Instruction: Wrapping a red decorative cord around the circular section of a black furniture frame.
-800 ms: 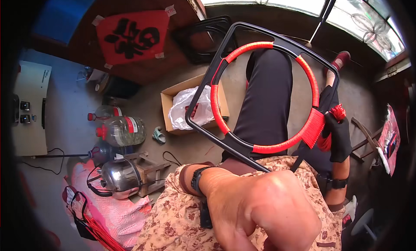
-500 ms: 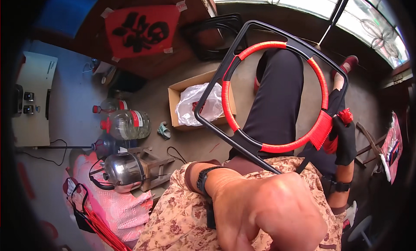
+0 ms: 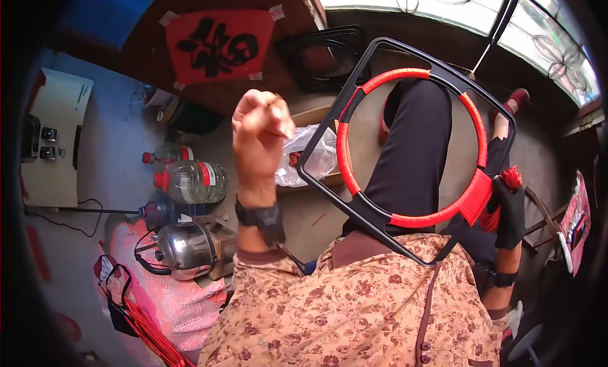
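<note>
A black plastic frame (image 3: 354, 210) with rounded corners and a round opening lies tilted over my lap. Red cord (image 3: 345, 158) is wound tightly around several stretches of its ring. At the right, strands fan out into a red cord bundle (image 3: 476, 199). My right hand (image 3: 508, 216), in a black fingerless glove, is closed around these strands beside the frame's edge, with a tuft sticking out above. My bare left hand (image 3: 259, 129) is raised left of the frame, apart from it, fingers curled together; what they hold, if anything, cannot be made out.
A cardboard box (image 3: 297, 188) with a clear plastic bag (image 3: 316, 154) stands on the floor beyond my left hand. Further left are large water bottles (image 3: 196, 181), a steel kettle (image 3: 185, 250) and pink cloth (image 3: 183, 310) with red cords. Another black frame (image 3: 323, 56) leans at the back.
My left hand has swung from close in front of my chest up and leftward, to beside the frame. My right hand and the frame stay nearly in place.
</note>
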Demonstrator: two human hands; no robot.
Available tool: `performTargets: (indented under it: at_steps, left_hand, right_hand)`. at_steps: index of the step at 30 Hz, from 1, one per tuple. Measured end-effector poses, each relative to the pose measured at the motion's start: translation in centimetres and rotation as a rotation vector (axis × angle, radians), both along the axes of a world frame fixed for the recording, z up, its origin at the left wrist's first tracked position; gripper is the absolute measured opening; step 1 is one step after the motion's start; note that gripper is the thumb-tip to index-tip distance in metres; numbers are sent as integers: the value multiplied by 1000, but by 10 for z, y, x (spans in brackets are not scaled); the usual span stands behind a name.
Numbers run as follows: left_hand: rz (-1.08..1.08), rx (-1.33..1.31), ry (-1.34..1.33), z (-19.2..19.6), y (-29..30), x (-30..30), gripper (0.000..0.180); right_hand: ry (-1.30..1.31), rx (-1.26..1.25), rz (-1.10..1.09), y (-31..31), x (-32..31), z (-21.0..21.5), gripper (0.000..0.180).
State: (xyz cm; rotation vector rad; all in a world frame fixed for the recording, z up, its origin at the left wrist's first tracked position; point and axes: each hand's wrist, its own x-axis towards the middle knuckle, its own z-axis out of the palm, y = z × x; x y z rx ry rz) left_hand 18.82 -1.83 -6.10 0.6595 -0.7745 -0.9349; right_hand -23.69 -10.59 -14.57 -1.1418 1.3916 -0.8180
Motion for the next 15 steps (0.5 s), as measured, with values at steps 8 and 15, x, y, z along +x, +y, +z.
performTargets:
  at_steps: [8, 15]
  left_hand:
    - [858, 746, 128, -188, 110, 226, 15]
    - [914, 649, 182, -201, 162, 261, 11]
  right_hand:
    - [9, -6, 46, -1, 1, -5, 21]
    - [47, -7, -4, -1, -7, -7, 16]
